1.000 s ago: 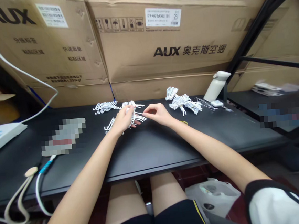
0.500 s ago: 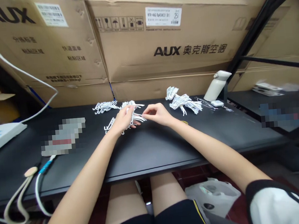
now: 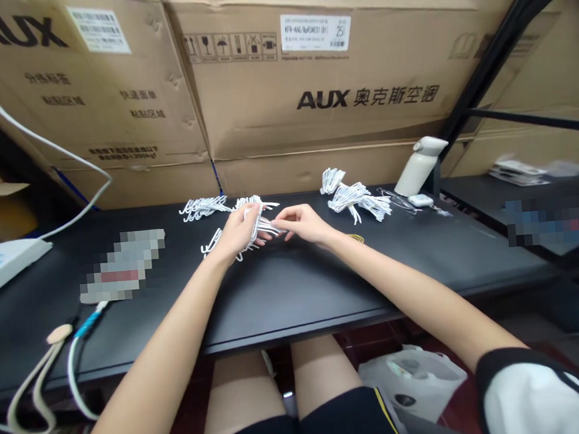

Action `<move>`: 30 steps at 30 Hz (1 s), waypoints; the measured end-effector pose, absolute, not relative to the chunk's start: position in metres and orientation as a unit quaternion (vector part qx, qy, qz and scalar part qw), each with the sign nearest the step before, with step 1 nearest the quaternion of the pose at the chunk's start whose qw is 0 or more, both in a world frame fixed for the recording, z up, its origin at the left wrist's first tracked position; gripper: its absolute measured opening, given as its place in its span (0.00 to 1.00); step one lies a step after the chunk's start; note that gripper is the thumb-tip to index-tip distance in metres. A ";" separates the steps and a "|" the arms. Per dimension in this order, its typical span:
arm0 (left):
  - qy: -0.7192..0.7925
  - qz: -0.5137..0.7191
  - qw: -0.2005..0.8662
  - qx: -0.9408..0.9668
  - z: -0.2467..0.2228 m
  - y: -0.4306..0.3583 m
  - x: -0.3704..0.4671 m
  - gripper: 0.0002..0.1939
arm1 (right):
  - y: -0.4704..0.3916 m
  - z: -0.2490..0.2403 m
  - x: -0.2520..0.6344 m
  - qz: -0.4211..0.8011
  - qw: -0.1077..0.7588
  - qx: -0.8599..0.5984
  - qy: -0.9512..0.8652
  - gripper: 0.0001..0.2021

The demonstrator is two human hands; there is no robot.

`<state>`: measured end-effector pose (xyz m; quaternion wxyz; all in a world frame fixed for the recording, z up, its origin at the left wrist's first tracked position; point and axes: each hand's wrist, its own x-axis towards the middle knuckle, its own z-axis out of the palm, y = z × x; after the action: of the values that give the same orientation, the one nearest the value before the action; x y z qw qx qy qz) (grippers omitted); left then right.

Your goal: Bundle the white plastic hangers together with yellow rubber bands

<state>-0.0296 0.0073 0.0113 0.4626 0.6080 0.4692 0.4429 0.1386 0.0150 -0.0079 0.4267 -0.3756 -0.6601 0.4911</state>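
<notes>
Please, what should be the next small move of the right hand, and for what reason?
Probably the right hand should gently gather the free ends of the white hooks together. The left hand grips these hooks, and their ends stick out, somewhat spread, toward the right hand, which is right beside them. Whether it pinches any already, I cannot tell.

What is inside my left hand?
White hooks: their thin ends stick out toward your right hand. Your left hand covers the gripped sections, so their number can't be seen.
</notes>
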 end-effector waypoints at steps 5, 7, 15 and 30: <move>0.482 0.423 0.486 0.594 0.014 0.007 -0.031 0.17 | 0.016 -0.010 0.138 0.476 0.448 -0.359 -0.666 0.12; 0.485 0.424 0.494 0.584 0.014 0.007 -0.032 0.18 | 0.016 -0.009 0.138 0.469 0.454 -0.353 -0.671 0.12; 0.486 0.425 0.498 0.578 0.014 0.007 -0.034 0.17 | 0.009 -0.007 0.134 0.471 0.460 -0.360 -0.661 0.15; 0.463 0.436 0.489 0.597 0.020 0.002 -0.033 0.16 | 0.005 0.001 0.136 0.464 0.440 -0.353 -0.683 0.17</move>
<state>-0.0326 0.0021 0.0203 0.4886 0.5973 0.4631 0.4360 0.1360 0.0048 0.0010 0.4400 -0.3533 -0.6827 0.4642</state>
